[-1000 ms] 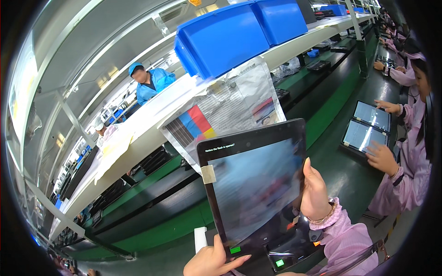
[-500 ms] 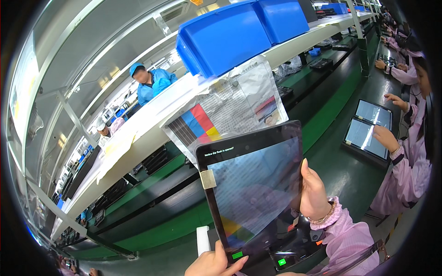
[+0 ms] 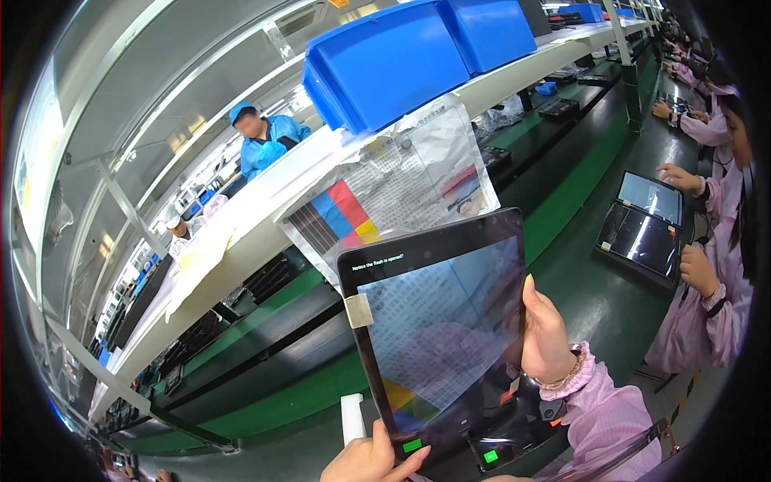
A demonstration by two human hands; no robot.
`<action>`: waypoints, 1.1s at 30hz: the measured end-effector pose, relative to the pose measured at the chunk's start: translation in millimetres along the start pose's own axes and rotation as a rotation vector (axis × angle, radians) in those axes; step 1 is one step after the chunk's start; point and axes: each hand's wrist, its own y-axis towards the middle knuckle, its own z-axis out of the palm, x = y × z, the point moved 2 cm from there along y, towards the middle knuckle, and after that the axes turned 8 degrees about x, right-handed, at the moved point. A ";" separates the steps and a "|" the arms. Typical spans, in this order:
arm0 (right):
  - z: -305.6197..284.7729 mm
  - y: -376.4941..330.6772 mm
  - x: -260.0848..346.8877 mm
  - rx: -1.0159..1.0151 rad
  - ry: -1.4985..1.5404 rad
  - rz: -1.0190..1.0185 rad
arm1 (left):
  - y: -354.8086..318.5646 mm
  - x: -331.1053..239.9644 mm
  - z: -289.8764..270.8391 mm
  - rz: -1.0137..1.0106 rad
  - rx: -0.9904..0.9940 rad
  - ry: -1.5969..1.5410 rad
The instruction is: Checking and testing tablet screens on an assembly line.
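A black tablet (image 3: 440,321) is held up in front of me, tilted, with a beige tape piece on its left edge. Its screen shows a camera picture of a printed sheet, with green squares near the bottom. My right hand (image 3: 549,333) grips the tablet's right edge, thumb on the frame. My left hand (image 3: 371,459) closes on the lower left corner, one finger stretched along the bottom by a green square. Behind the tablet hangs a creased printed sheet (image 3: 401,173) with coloured blocks, partly covered by the tablet.
Blue bins (image 3: 385,64) stand on a white shelf (image 3: 514,80) above a green-edged workbench. On the right, a co-worker in a pink sleeve (image 3: 707,321) sits by two tablets (image 3: 642,237). Beyond the shelf a person in blue (image 3: 269,140) stands. A white block (image 3: 352,418) is near my left hand.
The on-screen picture of the print has become sharper. The co-worker's nearer hand has drawn back from the lower tablet, whose screen is now dark. My grip stays the same.
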 end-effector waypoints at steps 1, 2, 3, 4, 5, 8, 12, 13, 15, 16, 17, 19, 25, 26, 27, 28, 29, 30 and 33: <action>-0.2 0.3 -0.2 -0.019 -0.002 -0.005 | 0.4 -0.4 -0.2 0.000 0.000 0.000; 0.0 0.4 0.3 -0.011 0.021 -0.043 | 0.6 -0.4 -0.4 -0.009 0.001 -0.007; -0.6 0.2 -0.4 -0.039 -0.004 -0.009 | 0.8 -0.5 -0.4 -0.019 0.002 -0.014; -0.7 0.2 -0.6 -0.034 -0.005 -0.004 | 1.0 -0.6 -0.4 -0.018 0.003 -0.015; -0.3 0.4 -0.2 0.003 0.018 -0.034 | 1.1 -0.6 -0.5 -0.003 -0.007 -0.019; -1.8 0.2 -0.3 -0.009 -0.026 -0.027 | -0.1 -0.5 -0.1 0.013 -0.025 -0.021; -2.3 0.4 -1.9 -0.023 -0.008 0.000 | -0.2 1.1 0.7 0.007 -0.033 0.022; -2.1 0.3 -2.0 -0.021 0.005 0.002 | 0.0 1.2 0.6 0.007 -0.033 0.022; -1.7 -0.1 -1.7 -0.019 0.018 0.003 | 0.5 0.9 0.3 -0.005 -0.014 0.018; -1.6 -0.5 -1.3 -0.022 0.015 0.002 | 0.2 0.0 -0.2 -0.005 -0.014 0.017; -1.2 -0.6 -0.5 -0.005 0.034 -0.029 | -0.5 -1.3 -1.1 0.000 -0.021 0.001; -1.9 -0.6 -0.7 -0.023 0.016 -0.002 | 0.4 -2.4 -2.6 0.005 -0.028 -0.016; -2.7 -1.2 -1.2 -0.017 0.008 -0.015 | 4.3 -6.0 -7.2 0.041 -0.016 -0.023; -3.2 -1.1 -1.3 -0.029 -0.018 -0.014 | 4.6 -5.0 -8.4 0.015 0.005 -0.016; -3.4 -1.1 -1.6 -0.026 -0.016 -0.010 | 4.8 -3.4 -9.5 -0.013 0.023 -0.008; -3.5 -1.2 -2.5 -0.029 -0.015 0.012 | 4.9 -0.7 -11.8 -0.022 0.019 -0.009; -3.0 -0.6 -3.8 0.004 0.018 0.002 | 5.6 4.9 -14.0 -0.068 0.035 -0.056; -3.1 -0.5 -6.7 -0.020 -0.007 0.053 | 4.9 9.8 -14.1 -0.119 0.048 -0.105; -0.6 0.8 -19.8 -0.013 -0.032 0.186 | 26.5 34.6 -14.0 0.129 -0.112 -0.593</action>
